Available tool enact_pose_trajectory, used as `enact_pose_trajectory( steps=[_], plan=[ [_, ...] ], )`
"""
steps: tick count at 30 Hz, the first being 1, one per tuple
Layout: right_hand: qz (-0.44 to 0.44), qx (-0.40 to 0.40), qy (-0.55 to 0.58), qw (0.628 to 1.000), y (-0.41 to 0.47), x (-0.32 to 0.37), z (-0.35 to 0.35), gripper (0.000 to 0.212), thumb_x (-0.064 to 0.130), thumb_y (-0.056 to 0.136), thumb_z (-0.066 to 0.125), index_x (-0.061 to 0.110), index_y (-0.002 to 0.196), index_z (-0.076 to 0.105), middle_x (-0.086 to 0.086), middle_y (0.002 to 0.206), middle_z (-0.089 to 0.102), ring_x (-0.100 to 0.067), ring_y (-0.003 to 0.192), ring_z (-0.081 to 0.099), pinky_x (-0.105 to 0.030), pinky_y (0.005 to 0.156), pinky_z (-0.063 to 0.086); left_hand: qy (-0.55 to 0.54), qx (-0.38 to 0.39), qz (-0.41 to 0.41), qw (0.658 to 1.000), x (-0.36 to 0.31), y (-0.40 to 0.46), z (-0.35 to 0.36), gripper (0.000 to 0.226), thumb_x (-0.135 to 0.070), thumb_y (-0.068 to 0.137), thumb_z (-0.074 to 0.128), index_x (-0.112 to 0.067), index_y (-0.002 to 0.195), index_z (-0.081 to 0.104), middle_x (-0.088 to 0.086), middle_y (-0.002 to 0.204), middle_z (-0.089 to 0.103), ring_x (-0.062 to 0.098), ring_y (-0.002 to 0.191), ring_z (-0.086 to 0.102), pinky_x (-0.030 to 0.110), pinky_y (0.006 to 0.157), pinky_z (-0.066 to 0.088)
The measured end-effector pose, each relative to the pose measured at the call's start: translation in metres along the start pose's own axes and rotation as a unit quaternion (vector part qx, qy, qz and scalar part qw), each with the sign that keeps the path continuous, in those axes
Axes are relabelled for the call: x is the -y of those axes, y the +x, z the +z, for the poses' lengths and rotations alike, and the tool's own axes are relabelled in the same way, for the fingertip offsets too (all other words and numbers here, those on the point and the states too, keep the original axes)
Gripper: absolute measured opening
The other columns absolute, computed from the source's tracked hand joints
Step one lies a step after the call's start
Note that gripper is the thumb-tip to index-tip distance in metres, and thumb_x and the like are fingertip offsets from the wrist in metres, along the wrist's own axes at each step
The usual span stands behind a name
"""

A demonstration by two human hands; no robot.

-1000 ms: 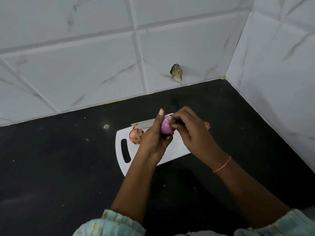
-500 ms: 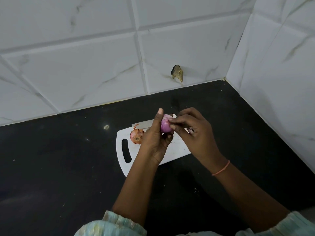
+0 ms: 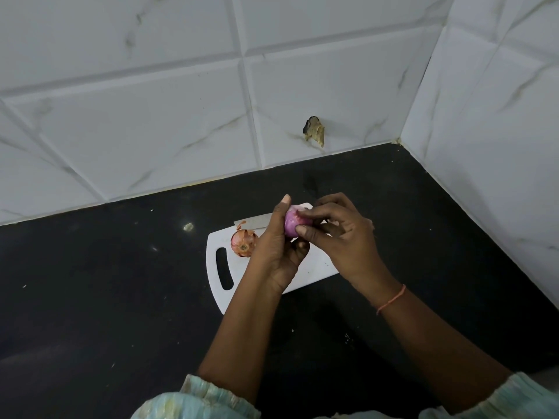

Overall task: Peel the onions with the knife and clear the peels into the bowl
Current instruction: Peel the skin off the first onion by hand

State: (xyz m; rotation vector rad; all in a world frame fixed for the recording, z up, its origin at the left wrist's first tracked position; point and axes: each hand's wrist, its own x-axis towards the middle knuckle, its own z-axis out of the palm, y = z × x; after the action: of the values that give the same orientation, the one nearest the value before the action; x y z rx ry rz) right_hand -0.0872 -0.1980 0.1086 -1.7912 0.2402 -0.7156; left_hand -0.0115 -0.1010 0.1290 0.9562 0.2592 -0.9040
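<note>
Left hand [image 3: 276, 249]: fingers curled round a purple onion [image 3: 295, 222], gripping it above the white cutting board [image 3: 305, 267]; thumb raised straight beside it.
Right hand [image 3: 338, 234]: fingertips and thumb pinched at the onion's top and near side, seemingly on a flake of skin, though the flake is too small to confirm.
Knife [image 3: 252, 221]: lying flat on the board's far edge, untouched by either hand.
Second onion [image 3: 243, 242]: brown skin still on, resting on the board just left of the left hand.
Bowl: not in view.
Handling note: likely best to turn the onion in the left grip while the right strips thin skin downward, dropping peels on the board for later clearing.
</note>
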Motion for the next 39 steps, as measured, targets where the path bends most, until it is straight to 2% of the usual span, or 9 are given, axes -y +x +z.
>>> enact_pose_trajectory(
  steps=[3,8,13,17,23,27,30,33,39],
  plan=[
    [0.031,-0.004,0.029,0.999,0.003,0.005,-0.003,0.016,0.006,0.082,0.075,0.015,0.094,0.072,-0.005,0.101,0.060,-0.002,0.092,0.063,-0.013,0.078,0.051,0.041,-0.004,0.025,0.999,-0.001,0.001,-0.001,0.033,-0.042,0.088,0.070,-0.011,0.094,0.066,0.008,0.083,0.067,0.010,0.058,0.061,0.020,0.050,0.051],
    [0.028,-0.004,-0.038,0.999,0.004,0.001,-0.006,0.009,0.017,0.090,0.069,0.018,0.098,0.065,0.005,0.098,0.063,-0.005,0.094,0.063,-0.016,0.077,0.052,0.078,-0.014,0.052,0.996,-0.002,0.000,-0.003,0.033,-0.045,0.088,0.069,-0.012,0.091,0.067,0.004,0.070,0.069,0.011,0.059,0.058,0.020,0.055,0.051],
    [-0.018,-0.009,-0.066,0.998,-0.002,0.002,-0.001,0.026,0.026,0.086,0.073,0.015,0.108,0.063,0.005,0.103,0.066,-0.012,0.094,0.066,-0.025,0.077,0.058,0.071,-0.007,0.064,0.995,0.003,-0.001,-0.002,0.037,-0.045,0.088,0.070,-0.010,0.103,0.069,0.014,0.105,0.075,0.025,0.096,0.073,0.031,0.076,0.059],
    [-0.061,-0.014,-0.112,0.992,0.000,0.005,0.001,0.020,0.031,0.086,0.065,0.012,0.094,0.062,0.003,0.089,0.063,-0.012,0.081,0.064,-0.029,0.069,0.057,0.079,-0.001,0.094,0.992,0.009,-0.002,0.000,0.027,-0.038,0.092,0.066,-0.012,0.090,0.073,0.010,0.093,0.077,0.028,0.099,0.073,0.037,0.089,0.058],
    [-0.083,-0.034,-0.085,0.992,0.002,0.005,0.000,0.021,0.027,0.085,0.066,0.007,0.088,0.065,0.000,0.085,0.063,-0.015,0.078,0.065,-0.027,0.068,0.057,0.087,0.008,0.117,0.989,0.010,0.000,-0.001,0.027,-0.039,0.093,0.063,-0.014,0.087,0.070,0.008,0.087,0.072,0.020,0.084,0.066,0.024,0.065,0.053],
    [-0.067,-0.040,-0.092,0.993,0.002,0.001,-0.007,0.005,0.007,0.086,0.070,0.004,0.087,0.066,0.008,0.083,0.063,-0.007,0.079,0.065,-0.016,0.070,0.053,0.092,0.002,0.103,0.990,0.009,0.002,-0.001,0.026,-0.041,0.092,0.065,-0.015,0.088,0.066,0.005,0.084,0.068,0.014,0.071,0.061,0.021,0.055,0.048],
    [-0.038,-0.035,-0.092,0.994,0.000,0.005,-0.006,0.006,0.011,0.088,0.071,0.011,0.093,0.067,0.010,0.088,0.066,-0.005,0.085,0.066,-0.017,0.074,0.054,0.090,-0.007,0.115,0.989,0.008,0.003,-0.003,0.028,-0.041,0.091,0.066,-0.014,0.091,0.066,0.005,0.084,0.068,0.014,0.072,0.064,0.024,0.061,0.053],
    [-0.015,-0.036,-0.064,0.997,-0.005,0.009,0.001,0.022,0.023,0.086,0.074,0.014,0.103,0.066,0.006,0.099,0.069,-0.010,0.093,0.068,-0.023,0.077,0.058,0.077,-0.002,0.145,0.986,0.008,0.001,-0.002,0.034,-0.039,0.091,0.067,-0.008,0.104,0.068,0.009,0.095,0.071,0.024,0.094,0.071,0.036,0.085,0.058],
    [-0.040,-0.076,-0.058,0.995,-0.007,0.009,0.009,0.011,0.013,0.087,0.072,0.005,0.093,0.067,-0.002,0.093,0.069,-0.014,0.088,0.068,-0.035,0.076,0.060,0.074,-0.016,0.229,0.970,0.022,-0.004,0.002,0.022,-0.029,0.098,0.059,-0.008,0.097,0.065,0.002,0.085,0.068,0.013,0.081,0.066,0.028,0.073,0.056]
  ],
)
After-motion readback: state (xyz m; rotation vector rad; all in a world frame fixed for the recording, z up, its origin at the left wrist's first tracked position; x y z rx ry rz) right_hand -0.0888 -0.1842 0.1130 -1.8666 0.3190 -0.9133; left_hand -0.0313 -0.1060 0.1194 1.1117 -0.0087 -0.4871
